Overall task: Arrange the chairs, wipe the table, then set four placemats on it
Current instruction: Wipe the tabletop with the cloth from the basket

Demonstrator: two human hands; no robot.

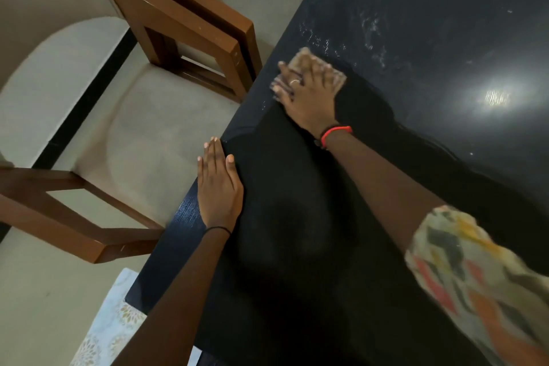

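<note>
A glossy black table fills the right of the head view, with wet smears near its left edge. My right hand presses flat on a tan cloth lying on the tabletop; the hand covers most of the cloth. My left hand rests flat on the table's left edge, fingers together and holding nothing. A brown wooden chair stands against the table's left side, and part of another chair frame shows at lower left.
A beige tiled floor with a black strip lies left of the table. A pale patterned fabric shows at the bottom left by the table corner. A ceiling light reflects on the tabletop at right.
</note>
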